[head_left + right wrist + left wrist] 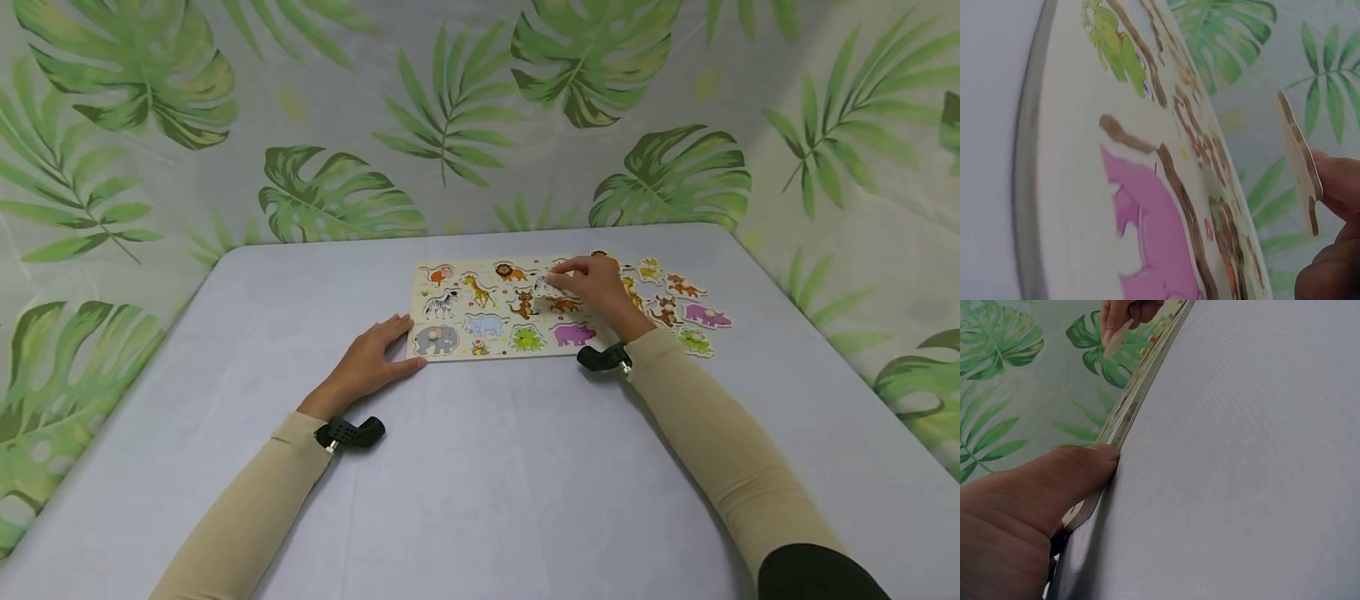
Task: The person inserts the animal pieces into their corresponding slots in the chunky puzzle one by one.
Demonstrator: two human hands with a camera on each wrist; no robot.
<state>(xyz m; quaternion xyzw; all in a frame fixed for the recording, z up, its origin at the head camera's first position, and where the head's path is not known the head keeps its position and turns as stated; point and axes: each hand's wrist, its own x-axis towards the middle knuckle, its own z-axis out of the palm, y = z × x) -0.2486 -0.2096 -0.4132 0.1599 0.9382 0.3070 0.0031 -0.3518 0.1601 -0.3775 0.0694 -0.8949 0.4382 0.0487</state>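
My left hand (372, 360) lies flat on the surface (480, 467), fingers straight and relaxed, thumb tip touching the near left corner of the puzzle board (457, 275), just beside the grey elephant (437, 339). Forearm runs back toward me, resting low.

My right hand (600, 289) hovers over the right half of the board, wrist raised, fingers curled, pinching a flat puzzle piece (549, 286) between thumb and fingertips. The piece is held off the board, tilted, above the row behind the purple hippo (574, 334).

Hard to make out: the picture on the held piece — pale with dark marks, possibly a zebra, but my fingers cover much of it. The right wrist view shows only its plain back and edge (1300, 159). The board's far right corner is hidden behind my right hand.

Loose pieces (678, 304) lie in a cluster on the surface just right of the board, some touching its edge. Left of the board and in front of it the surface stretches wide to its rounded corners. Behind the board, the leaf-print backdrop (450, 108) stands close.
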